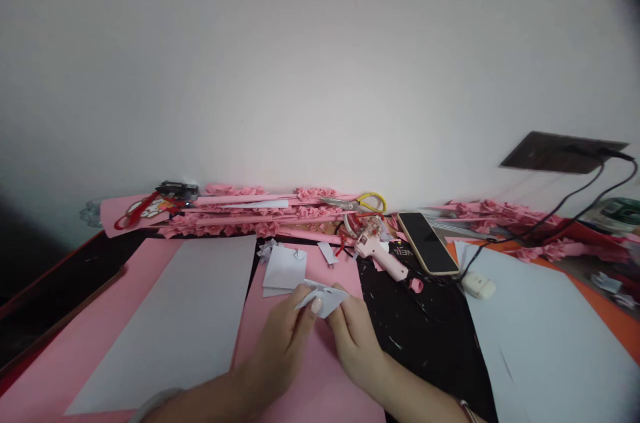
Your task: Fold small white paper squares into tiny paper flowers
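Note:
A small folded piece of white paper (327, 301) is held up between my two hands, over a pink sheet (320, 370). My left hand (283, 330) pinches its left side, with the thumb lying on the near face. At the right edge, my right hand (356, 336) grips the paper; its fingertips are partly hidden behind it. Just beyond my left hand lies a stack of white paper squares (285, 268). Beside the stack sits a folded white paper flower (267, 250), and a small white paper strip (327, 252) is to the right.
A pink glue gun (383, 256), a phone (427, 243) and yellow-handled scissors (371, 201) lie toward the wall. Pink paper flower stems (220, 220) line the back. Large white sheets (175, 323) flank my hands. A black cable (555, 200) runs from the wall socket (555, 151) to a white charger (479, 284).

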`<move>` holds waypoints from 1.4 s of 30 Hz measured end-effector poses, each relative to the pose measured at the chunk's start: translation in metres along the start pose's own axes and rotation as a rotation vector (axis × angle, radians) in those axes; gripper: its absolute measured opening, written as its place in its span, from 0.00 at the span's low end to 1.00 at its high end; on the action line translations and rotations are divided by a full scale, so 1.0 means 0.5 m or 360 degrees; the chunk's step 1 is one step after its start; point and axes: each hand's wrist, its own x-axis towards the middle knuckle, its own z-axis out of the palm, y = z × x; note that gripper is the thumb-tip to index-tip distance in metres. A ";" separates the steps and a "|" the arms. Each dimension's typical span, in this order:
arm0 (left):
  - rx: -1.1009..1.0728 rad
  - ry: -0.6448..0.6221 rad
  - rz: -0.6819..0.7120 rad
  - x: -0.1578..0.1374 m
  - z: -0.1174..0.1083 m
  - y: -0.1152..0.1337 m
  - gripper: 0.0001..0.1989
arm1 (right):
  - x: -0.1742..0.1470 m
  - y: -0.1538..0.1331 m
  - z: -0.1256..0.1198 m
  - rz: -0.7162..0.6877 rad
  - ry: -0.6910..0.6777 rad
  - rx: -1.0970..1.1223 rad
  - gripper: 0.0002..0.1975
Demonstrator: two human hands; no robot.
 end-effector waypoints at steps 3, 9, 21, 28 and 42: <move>-0.0022 0.0015 -0.0011 -0.001 0.008 -0.004 0.11 | -0.003 -0.001 0.004 -0.0011 0.0002 -0.0025 0.12; -0.0049 0.0055 -0.0005 -0.002 0.016 -0.007 0.12 | -0.001 -0.006 0.007 -0.0017 0.0005 -0.0023 0.12; 0.0019 0.0112 -0.0006 -0.002 0.020 -0.002 0.12 | 0.004 -0.012 0.025 0.0005 0.0063 -0.0201 0.11; -0.0254 0.0182 -0.0097 0.007 0.022 0.000 0.12 | 0.007 -0.012 0.019 0.0067 0.0062 0.0083 0.12; -0.0260 0.0180 -0.0169 0.031 -0.004 0.029 0.11 | 0.021 0.011 -0.013 0.0315 0.0051 0.0323 0.15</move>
